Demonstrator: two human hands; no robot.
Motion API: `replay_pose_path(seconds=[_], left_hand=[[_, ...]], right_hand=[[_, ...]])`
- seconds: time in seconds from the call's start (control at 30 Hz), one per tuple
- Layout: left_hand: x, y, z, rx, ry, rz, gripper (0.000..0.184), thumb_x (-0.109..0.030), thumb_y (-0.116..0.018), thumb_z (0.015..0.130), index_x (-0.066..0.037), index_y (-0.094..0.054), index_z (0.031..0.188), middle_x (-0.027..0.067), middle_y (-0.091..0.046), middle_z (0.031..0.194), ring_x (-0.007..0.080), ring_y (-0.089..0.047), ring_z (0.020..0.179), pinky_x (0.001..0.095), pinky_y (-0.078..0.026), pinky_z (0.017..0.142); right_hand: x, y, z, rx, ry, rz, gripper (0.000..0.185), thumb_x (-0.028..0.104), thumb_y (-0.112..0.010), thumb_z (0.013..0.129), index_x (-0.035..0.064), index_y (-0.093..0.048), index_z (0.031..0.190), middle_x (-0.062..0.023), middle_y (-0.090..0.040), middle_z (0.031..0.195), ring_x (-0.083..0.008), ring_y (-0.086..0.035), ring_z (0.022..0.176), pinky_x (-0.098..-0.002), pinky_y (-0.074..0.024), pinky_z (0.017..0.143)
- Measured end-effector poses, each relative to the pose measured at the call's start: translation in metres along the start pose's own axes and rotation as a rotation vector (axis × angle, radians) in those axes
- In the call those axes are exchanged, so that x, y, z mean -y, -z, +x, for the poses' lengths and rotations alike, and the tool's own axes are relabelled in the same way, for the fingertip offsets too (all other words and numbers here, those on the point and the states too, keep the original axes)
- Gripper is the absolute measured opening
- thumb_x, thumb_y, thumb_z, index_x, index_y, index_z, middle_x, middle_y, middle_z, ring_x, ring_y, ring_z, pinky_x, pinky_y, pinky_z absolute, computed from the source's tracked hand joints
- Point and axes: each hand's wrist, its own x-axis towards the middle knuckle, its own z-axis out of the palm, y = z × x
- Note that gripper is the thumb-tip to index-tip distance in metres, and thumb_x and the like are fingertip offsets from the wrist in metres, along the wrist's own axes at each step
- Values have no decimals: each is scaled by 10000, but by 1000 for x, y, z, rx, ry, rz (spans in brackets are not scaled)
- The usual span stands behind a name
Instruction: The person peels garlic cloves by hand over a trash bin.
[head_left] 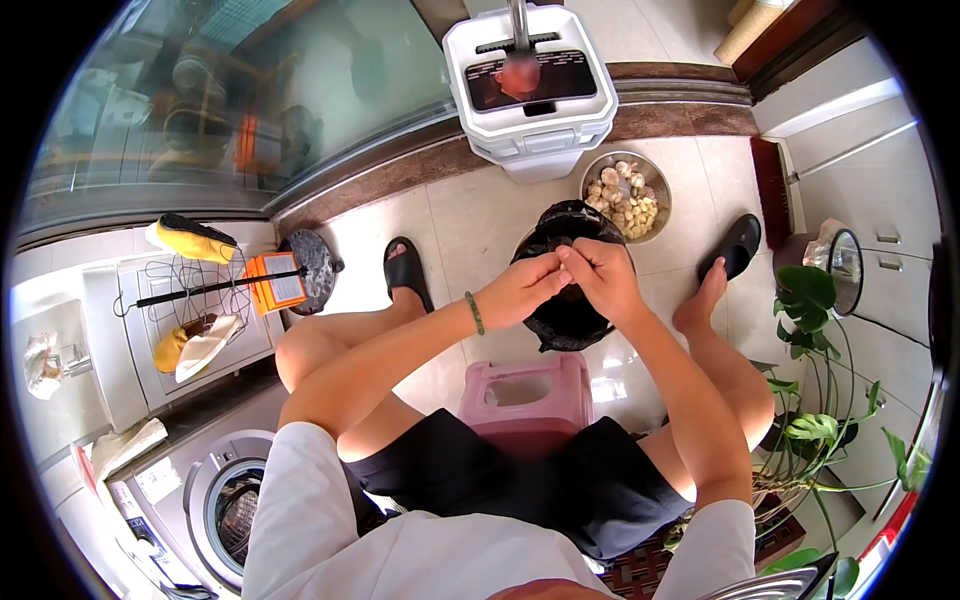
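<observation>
My left hand (pixel 522 290) and my right hand (pixel 604 280) meet fingertip to fingertip above a bin lined with a black plastic bag (pixel 560 325). Both are closed in a pinch around a small pale garlic clove (pixel 567 263), mostly hidden by the fingers. Just beyond my right hand, a round steel bowl (pixel 664 212) stands on the floor. Inside it are whole garlic bulbs (pixel 622 177) and peeled cloves (pixel 634 216).
A pink plastic stool (pixel 480 395) stands between my legs. Beyond the bin is a white-grey mop bucket (pixel 540 140) with a phone (pixel 530 80) on it. A wire rack (pixel 190 290) and washing machine (pixel 235 510) are at left, a leafy plant (pixel 810 430) at right.
</observation>
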Motion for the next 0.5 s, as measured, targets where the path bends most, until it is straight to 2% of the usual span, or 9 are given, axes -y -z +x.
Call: replay_pose_path(seconds=[0.13,0.3,0.43,0.5], left_hand=[[-8,0,-1,7,-32,-9,273,-289,-457,1030,-50,-512,1149,-76,-382,780,32,-339,655,196,-317,568],[-10,7,-1,64,65,-85,229,-257,-463,1026,-47,-539,1073,-64,-422,788,45,-360,693,214,-355,608],[-3,5,0,77,66,-124,221,-266,-462,1026,-59,-537,1043,-70,-401,769,40,-345,665,208,-336,574],[-3,4,0,16,110,-146,246,-281,-449,1032,-51,-535,1023,-63,-392,743,43,-347,645,213,-329,562]], right_hand=[[8,-1,0,-6,58,-4,328,183,-565,958,-26,-567,705,-109,-537,581,-186,-504,499,-313,-407,500],[4,-7,-2,-69,-24,140,365,214,-527,990,-25,-575,718,-93,-556,587,-169,-519,517,-301,-430,523],[-5,-9,-4,-49,-119,197,375,227,-524,994,-28,-566,722,-90,-547,595,-152,-512,538,-299,-427,531],[-5,-7,-3,-18,10,143,366,239,-511,1000,-22,-548,746,-85,-527,611,-142,-479,562,-292,-412,542]])
